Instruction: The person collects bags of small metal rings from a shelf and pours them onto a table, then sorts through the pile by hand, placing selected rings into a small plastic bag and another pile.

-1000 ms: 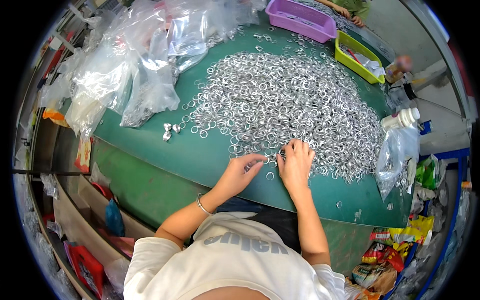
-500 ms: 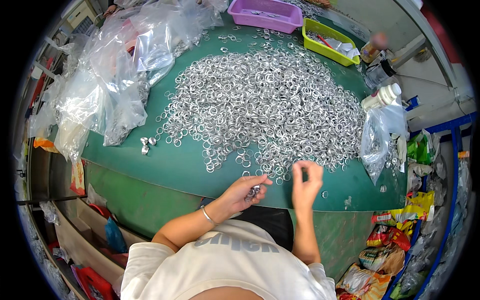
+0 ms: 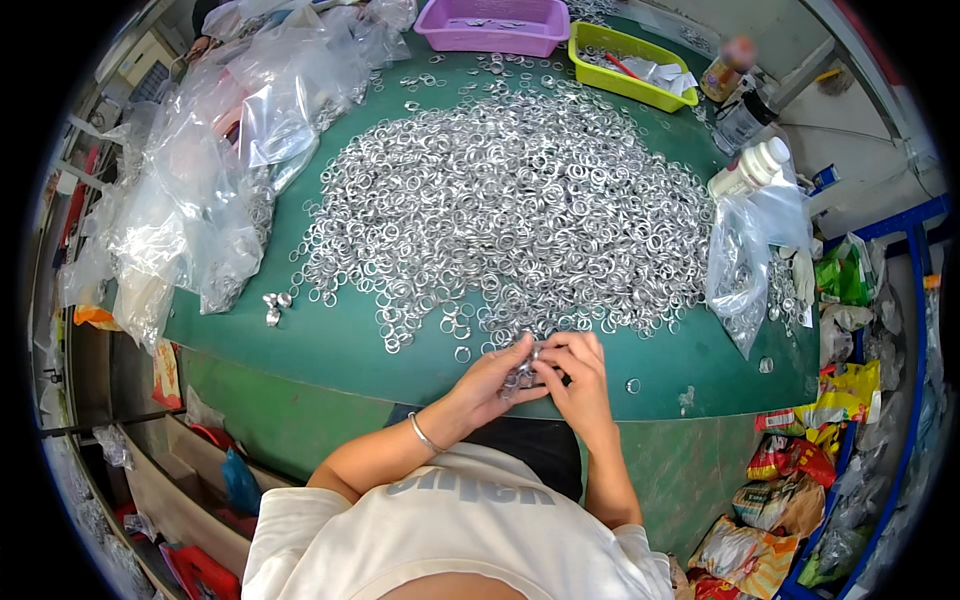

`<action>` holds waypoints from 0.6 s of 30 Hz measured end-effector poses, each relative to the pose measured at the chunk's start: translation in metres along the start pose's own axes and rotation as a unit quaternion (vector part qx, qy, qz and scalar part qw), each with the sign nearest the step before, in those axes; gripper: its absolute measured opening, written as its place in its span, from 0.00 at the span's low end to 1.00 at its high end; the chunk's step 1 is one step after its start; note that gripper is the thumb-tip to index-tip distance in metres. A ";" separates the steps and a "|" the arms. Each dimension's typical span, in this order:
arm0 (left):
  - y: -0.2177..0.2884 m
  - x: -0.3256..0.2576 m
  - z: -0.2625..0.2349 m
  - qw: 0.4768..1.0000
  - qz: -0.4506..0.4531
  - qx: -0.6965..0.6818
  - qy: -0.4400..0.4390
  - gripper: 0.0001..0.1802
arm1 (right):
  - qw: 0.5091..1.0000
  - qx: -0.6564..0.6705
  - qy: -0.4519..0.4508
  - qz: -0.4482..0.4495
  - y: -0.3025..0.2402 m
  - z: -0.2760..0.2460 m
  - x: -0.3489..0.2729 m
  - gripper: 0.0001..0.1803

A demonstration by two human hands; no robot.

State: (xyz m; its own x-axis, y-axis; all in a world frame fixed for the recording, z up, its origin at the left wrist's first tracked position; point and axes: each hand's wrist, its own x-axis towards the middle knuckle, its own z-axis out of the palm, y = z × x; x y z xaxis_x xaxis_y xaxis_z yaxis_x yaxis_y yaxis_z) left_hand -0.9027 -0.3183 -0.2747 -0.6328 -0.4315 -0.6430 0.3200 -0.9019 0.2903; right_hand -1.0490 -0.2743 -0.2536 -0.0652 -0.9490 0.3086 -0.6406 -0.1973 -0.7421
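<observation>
A wide heap of silver metal rings (image 3: 520, 210) covers the middle of the green table (image 3: 330, 355). Just in front of it, close to the table's near edge, my left hand (image 3: 490, 382) is closed around several rings (image 3: 518, 378). My right hand (image 3: 577, 375) meets it from the right, with thumb and fingers pinched against the rings at the left hand's fingertips. Exactly what that pinch holds is partly hidden. One single ring (image 3: 632, 385) lies on the table right of my hands. A small cluster of shiny metal pieces (image 3: 276, 307) sits at the left.
Clear plastic bags (image 3: 190, 190) are piled at the left, and another bag (image 3: 738, 270) lies at the right beside a white bottle (image 3: 750, 168). Purple (image 3: 492, 40) and yellow-green trays (image 3: 635, 88) stand at the back. Blue shelving (image 3: 890, 400) with packets flanks the right.
My right hand has moved left from the heap's front edge to meet my left hand at the held rings. The whole view has shifted slightly.
</observation>
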 end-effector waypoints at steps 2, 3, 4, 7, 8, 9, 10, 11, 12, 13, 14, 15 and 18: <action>-0.007 0.009 -0.012 1.000 0.001 0.030 -0.008 0.18 | 0.998 0.052 0.039 0.018 0.005 -0.014 0.001 0.04; -0.008 0.013 -0.015 0.999 0.000 0.046 -0.015 0.18 | 0.995 0.075 0.060 0.027 0.012 -0.023 0.002 0.04; -0.007 0.012 -0.010 0.999 -0.004 0.022 -0.028 0.17 | 0.987 0.050 0.138 0.070 0.023 -0.031 0.004 0.01; -0.005 0.006 0.003 0.997 -0.024 -0.037 -0.065 0.16 | 0.949 -0.171 0.229 0.131 0.054 -0.046 0.018 0.12; -0.007 0.008 0.007 0.995 -0.036 -0.047 -0.081 0.16 | 0.944 -0.233 0.198 0.126 0.061 -0.046 0.023 0.15; -0.009 0.009 0.008 0.993 -0.044 -0.058 -0.095 0.16 | 0.935 -0.291 0.163 0.118 0.068 -0.043 0.025 0.19; -0.011 0.012 0.005 0.987 -0.056 -0.070 -0.132 0.15 | 0.947 -0.261 0.137 0.129 0.075 -0.035 0.022 0.23; -0.014 0.017 -0.001 0.980 -0.068 -0.081 -0.168 0.15 | 0.951 -0.258 0.142 0.095 0.077 -0.027 0.016 0.28; -0.015 0.019 -0.005 0.972 -0.076 -0.094 -0.200 0.14 | 0.955 -0.244 0.140 0.099 0.068 -0.020 0.014 0.28; -0.014 0.018 -0.003 0.979 -0.067 -0.080 -0.177 0.14 | 0.957 -0.232 0.140 0.105 0.060 -0.015 0.010 0.27; -0.013 0.016 0.001 0.984 -0.057 -0.066 -0.153 0.14 | 0.959 -0.244 0.122 0.077 0.055 -0.013 0.004 0.29; -0.013 0.014 0.006 0.989 -0.050 -0.052 -0.130 0.15 | 0.967 -0.209 0.123 0.076 0.051 -0.011 -0.002 0.28; -0.012 0.009 0.020 0.993 -0.017 -0.038 -0.109 0.15 | 0.985 -0.154 0.064 0.049 0.038 -0.004 -0.015 0.25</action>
State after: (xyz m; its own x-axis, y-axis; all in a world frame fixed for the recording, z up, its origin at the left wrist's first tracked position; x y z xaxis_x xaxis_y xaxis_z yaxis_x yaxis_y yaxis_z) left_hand -0.9264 -0.3120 -0.2697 -0.7784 -0.4036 -0.4809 0.3434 -0.9149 0.2122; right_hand -1.0758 -0.2666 -0.2839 -0.2211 -0.9171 0.3317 -0.8265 -0.0043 -0.5629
